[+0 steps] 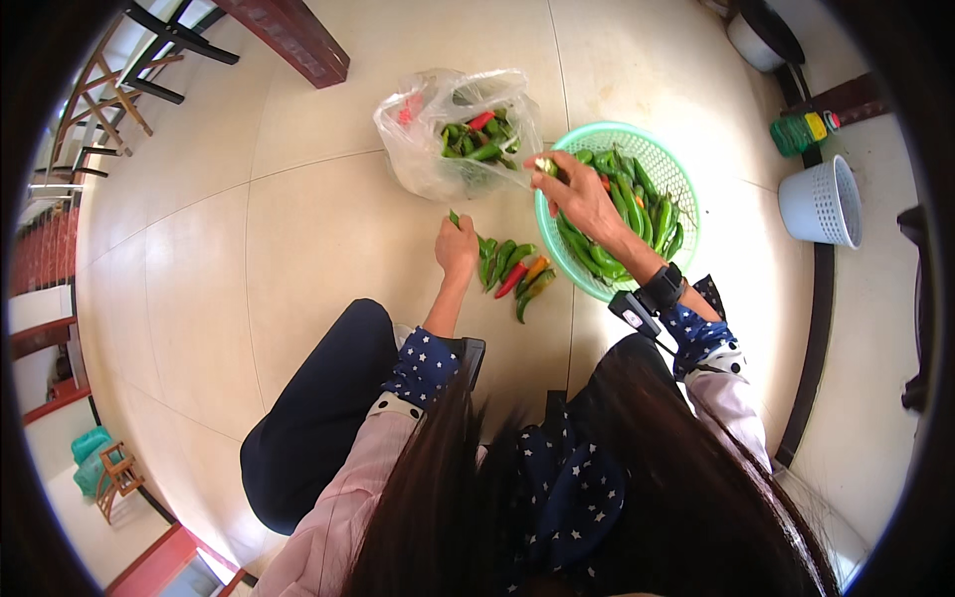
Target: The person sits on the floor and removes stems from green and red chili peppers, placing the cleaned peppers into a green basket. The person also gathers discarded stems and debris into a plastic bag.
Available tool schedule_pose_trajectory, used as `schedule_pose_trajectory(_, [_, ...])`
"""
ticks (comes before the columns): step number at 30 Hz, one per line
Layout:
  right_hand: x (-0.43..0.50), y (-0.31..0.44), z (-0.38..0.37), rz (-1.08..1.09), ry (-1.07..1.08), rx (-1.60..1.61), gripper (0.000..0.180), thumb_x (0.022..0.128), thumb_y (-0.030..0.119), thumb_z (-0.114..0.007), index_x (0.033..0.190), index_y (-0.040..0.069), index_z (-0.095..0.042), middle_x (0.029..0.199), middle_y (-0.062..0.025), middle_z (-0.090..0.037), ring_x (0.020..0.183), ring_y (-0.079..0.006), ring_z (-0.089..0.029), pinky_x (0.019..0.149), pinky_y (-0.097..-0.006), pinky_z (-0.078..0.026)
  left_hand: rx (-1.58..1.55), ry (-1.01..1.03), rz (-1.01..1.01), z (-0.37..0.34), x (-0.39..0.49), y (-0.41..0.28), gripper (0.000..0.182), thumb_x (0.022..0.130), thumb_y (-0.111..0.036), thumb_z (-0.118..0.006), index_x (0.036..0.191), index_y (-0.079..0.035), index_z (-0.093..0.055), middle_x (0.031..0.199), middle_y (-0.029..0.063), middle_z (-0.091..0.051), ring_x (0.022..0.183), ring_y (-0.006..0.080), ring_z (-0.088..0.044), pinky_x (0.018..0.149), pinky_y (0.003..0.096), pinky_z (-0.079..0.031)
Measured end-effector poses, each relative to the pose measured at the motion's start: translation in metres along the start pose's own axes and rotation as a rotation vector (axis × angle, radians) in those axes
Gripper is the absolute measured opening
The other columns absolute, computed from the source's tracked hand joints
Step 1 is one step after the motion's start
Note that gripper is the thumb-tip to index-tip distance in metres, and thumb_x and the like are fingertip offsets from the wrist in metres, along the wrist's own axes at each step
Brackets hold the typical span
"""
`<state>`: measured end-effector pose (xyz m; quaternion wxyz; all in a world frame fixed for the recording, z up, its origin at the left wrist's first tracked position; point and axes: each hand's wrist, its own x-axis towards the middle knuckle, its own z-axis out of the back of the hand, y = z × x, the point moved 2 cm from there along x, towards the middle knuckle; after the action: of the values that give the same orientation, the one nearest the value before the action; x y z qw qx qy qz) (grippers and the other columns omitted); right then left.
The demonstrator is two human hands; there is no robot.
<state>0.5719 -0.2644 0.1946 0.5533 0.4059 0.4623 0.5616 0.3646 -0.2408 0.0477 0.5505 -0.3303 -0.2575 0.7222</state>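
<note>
My left hand [456,245] is closed around a green chili pepper, whose green tip [453,217] sticks out at the top. Right of it several loose peppers lie on the floor: green ones [501,263], a red one [511,280] and an orange one [537,266]. My right hand [571,190] holds a small pale green piece [547,166], perhaps a pepper end, over the left rim of a mint-green plastic colander [692,224]. Many green peppers [630,205] fill the colander. A translucent plastic bag [414,160] stands open beyond my hands, with green and red peppers [485,142] inside.
A dark red post [317,52] rises beyond the bag. At the right wall stand a light blue perforated bin [809,201], a green bottle with a yellow label [798,134] and a metal pot [753,37]. Folding chair legs [160,56] are at the upper left, a small wooden chair [118,470] at the lower left.
</note>
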Motion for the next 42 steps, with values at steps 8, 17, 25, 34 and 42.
schedule_pose_trajectory(8, [0.108, -0.017, -0.025, 0.164, -0.035, -0.609, 0.029, 0.083, 0.028, -0.059, 0.091, 0.001, -0.064, 0.076, -0.0187, -0.066, 0.073, -0.0333, -0.065, 0.063, -0.0396, -0.052, -0.921, 0.470, 0.756, -0.032, 0.002, 0.058, 0.030, 0.094, -0.031, -0.047, 0.090, -0.002, -0.054, 0.081, 0.0134, -0.060, 0.068, 0.0287, -0.060, 0.057, 0.0429, -0.055])
schedule_pose_trajectory(17, [0.016, -0.011, 0.104, 0.126, -0.072, -0.944, 0.024, 0.079, 0.032, -0.070, 0.084, 0.009, -0.065, 0.069, -0.0062, -0.066, 0.060, -0.0219, -0.065, 0.057, -0.0346, -0.051, 0.170, 0.259, 0.037, -0.016, -0.003, 0.026, 0.045, 0.088, -0.036, -0.054, 0.099, 0.007, -0.052, 0.097, 0.0273, -0.058, 0.092, 0.0420, -0.058, 0.081, 0.0473, -0.047])
schedule_pose_trajectory(25, [-0.081, -0.101, 0.053, -0.136, 0.299, -1.203, 0.040, 0.074, 0.041, -0.070, 0.084, 0.003, -0.060, 0.075, -0.0151, -0.065, 0.073, -0.0327, -0.066, 0.063, -0.0424, -0.052, 0.310, 0.332, -0.235, -0.028, -0.054, -0.014, 0.062, 0.087, -0.049, -0.055, 0.109, 0.009, -0.046, 0.109, 0.0309, -0.053, 0.100, 0.0427, -0.055, 0.087, 0.0454, -0.044])
schedule_pose_trajectory(34, [-0.071, -0.093, 0.062, -0.197, 0.082, -0.820, 0.033, 0.072, 0.029, -0.064, 0.087, -0.001, -0.061, 0.076, -0.0162, -0.066, 0.071, -0.0362, -0.063, 0.067, -0.0423, -0.051, -0.089, -0.215, -0.631, -0.005, -0.051, -0.053, 0.013, 0.086, -0.012, -0.060, 0.092, -0.002, -0.056, 0.087, 0.0124, -0.055, 0.077, 0.0288, -0.055, 0.067, 0.0380, -0.046])
schedule_pose_trajectory(42, [-0.048, -0.008, 0.049, -0.293, 0.052, -0.108, 0.034, 0.083, 0.030, -0.069, 0.080, -0.004, -0.065, 0.071, -0.0068, -0.067, 0.058, -0.0066, -0.057, 0.048, -0.0223, -0.044, -0.829, 0.541, -0.369, -0.018, -0.084, -0.133, 0.032, 0.098, -0.030, -0.048, 0.105, 0.000, -0.056, 0.086, 0.0049, -0.061, 0.077, 0.0113, -0.055, 0.073, 0.0268, -0.046])
